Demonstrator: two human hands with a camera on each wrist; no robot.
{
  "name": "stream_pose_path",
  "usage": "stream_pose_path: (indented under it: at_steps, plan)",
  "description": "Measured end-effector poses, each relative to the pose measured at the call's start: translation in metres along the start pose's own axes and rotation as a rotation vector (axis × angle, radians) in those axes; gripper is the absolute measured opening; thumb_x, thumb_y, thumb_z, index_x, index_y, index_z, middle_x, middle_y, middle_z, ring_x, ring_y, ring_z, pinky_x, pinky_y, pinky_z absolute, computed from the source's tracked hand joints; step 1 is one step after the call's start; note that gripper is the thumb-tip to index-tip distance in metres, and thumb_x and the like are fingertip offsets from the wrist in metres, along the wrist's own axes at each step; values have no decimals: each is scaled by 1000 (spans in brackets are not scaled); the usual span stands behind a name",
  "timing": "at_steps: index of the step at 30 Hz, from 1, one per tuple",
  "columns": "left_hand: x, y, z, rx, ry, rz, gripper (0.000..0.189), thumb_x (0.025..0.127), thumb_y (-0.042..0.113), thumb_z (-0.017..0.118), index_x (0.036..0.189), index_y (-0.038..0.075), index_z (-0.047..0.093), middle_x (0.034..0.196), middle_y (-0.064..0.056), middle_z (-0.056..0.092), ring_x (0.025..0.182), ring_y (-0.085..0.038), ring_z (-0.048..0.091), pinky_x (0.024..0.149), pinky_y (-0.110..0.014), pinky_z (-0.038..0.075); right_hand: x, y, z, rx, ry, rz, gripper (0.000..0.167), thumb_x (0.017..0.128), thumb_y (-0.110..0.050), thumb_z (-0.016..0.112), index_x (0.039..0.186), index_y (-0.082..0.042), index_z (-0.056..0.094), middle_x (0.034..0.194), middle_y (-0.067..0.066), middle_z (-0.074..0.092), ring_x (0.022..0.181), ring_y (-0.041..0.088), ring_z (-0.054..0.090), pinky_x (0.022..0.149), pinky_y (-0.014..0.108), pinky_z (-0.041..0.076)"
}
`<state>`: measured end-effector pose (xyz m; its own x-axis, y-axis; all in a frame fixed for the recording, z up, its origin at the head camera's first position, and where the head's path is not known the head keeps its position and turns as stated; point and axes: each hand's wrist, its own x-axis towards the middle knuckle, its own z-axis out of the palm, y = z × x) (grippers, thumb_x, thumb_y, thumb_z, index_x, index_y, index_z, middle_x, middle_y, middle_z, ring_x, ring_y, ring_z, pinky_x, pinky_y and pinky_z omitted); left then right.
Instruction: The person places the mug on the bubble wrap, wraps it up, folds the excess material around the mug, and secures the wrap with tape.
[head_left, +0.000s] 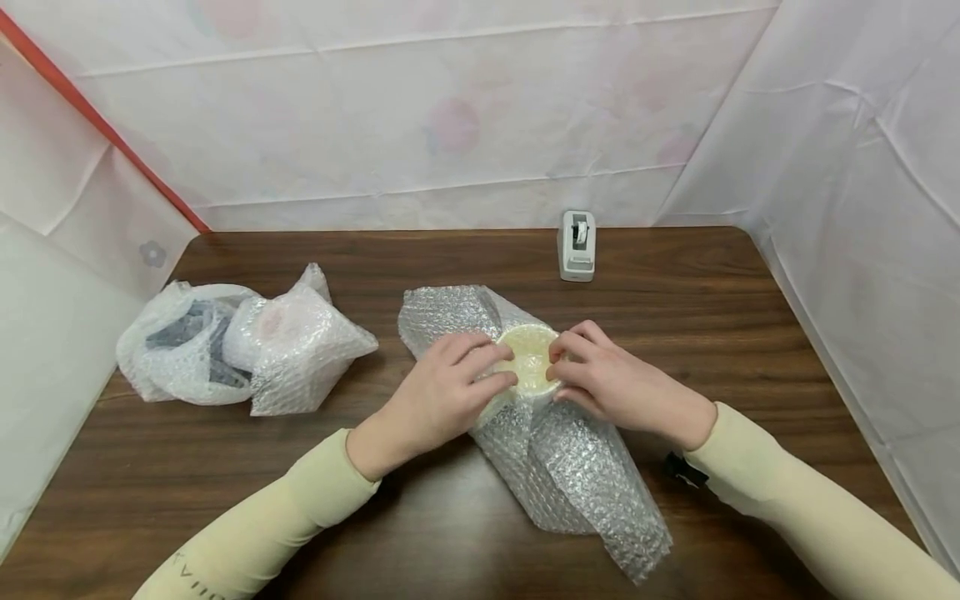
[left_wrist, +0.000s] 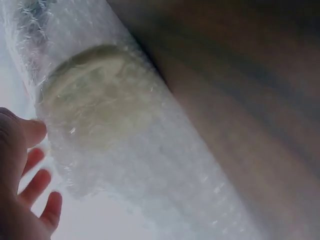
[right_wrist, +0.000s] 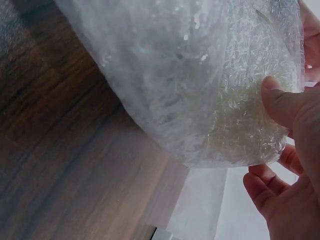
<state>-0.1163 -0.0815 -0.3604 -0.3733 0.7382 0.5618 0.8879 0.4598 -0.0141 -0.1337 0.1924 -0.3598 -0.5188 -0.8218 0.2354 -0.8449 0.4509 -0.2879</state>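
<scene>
A round pale yellow bowl (head_left: 530,354) sits mid-table with clear bubble wrap (head_left: 592,467) over and around it. The wrap's ends spread toward the upper left and lower right. My left hand (head_left: 457,383) holds the bowl's left side, fingertips at the rim; in the left wrist view its thumb (left_wrist: 35,132) meets the wrap's edge. On the opposite side, my right hand (head_left: 611,379) grips the wrapped bowl. The right wrist view shows that thumb (right_wrist: 280,102) on one face of the wrap and fingers beyond its edge. Film partly blurs the bowl's shape.
Two bubble-wrapped bundles lie at the table's left: one with something dark grey inside (head_left: 183,346), the other whitish (head_left: 300,342). A white tape dispenser (head_left: 577,246) stands near the back edge. Pale curtains (head_left: 450,108) hang behind and beside the brown wooden table (head_left: 720,333).
</scene>
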Motion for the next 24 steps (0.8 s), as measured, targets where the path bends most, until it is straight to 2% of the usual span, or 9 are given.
stream_pose_path:
  at_steps: [2,4,7,10,14,16,18,20,24]
  plan:
    - [0,1,-1,36,-29,59,18,90,9,69,107,12,74,115,-3,68,108,-23,60,88,-37,49,-1,0,1,8,13,-1,15,90,-23,75,97,-12,68,113,3,55,108,24,45,90,38,45]
    - [0,3,-3,52,-71,87,21,90,8,68,110,10,74,112,0,70,106,-20,61,86,-34,49,-1,1,3,14,30,-6,16,90,-23,74,98,-10,68,114,4,56,109,24,46,91,39,45]
    - [0,4,-3,55,-127,86,22,91,9,67,112,10,72,108,1,71,105,-19,61,85,-33,48,-4,0,6,22,65,-6,22,90,-21,73,107,-8,69,118,6,57,112,26,47,94,40,44]
    - [-1,5,-5,41,-186,73,23,91,9,67,113,10,71,107,0,70,105,-19,61,83,-33,49,-10,-2,6,28,90,10,34,92,-22,73,121,-9,65,130,9,55,119,27,49,98,40,45]
    - [-1,5,-9,-2,-234,68,27,89,13,60,115,8,69,110,-1,69,108,-20,60,88,-33,51,-25,-6,0,16,89,25,50,89,-14,75,136,-11,58,149,14,43,129,28,49,96,39,50]
    - [-1,5,-11,-19,-240,73,29,90,15,59,116,7,68,113,-2,69,110,-20,59,93,-33,50,-36,-10,-4,-14,83,3,56,88,-1,69,140,-13,55,153,17,37,132,31,47,94,41,51]
    - [0,5,-11,-26,-243,77,30,91,17,58,117,5,67,115,-2,68,111,-20,59,96,-32,49,-47,-15,-7,-57,94,-47,62,85,9,57,142,-15,54,154,20,36,130,34,48,93,44,52]
    - [1,5,-11,-23,-248,83,30,92,17,57,119,5,67,117,-3,68,112,-20,58,97,-32,48,-58,-23,-9,-123,107,-116,66,84,11,44,143,-17,53,153,23,37,126,37,49,93,48,50]
    - [2,4,-12,-13,-268,89,33,91,17,59,121,5,67,120,-3,67,113,-21,57,96,-32,48,-78,-43,-6,-247,88,-209,60,98,6,23,141,-22,52,151,24,39,114,37,54,89,49,50]
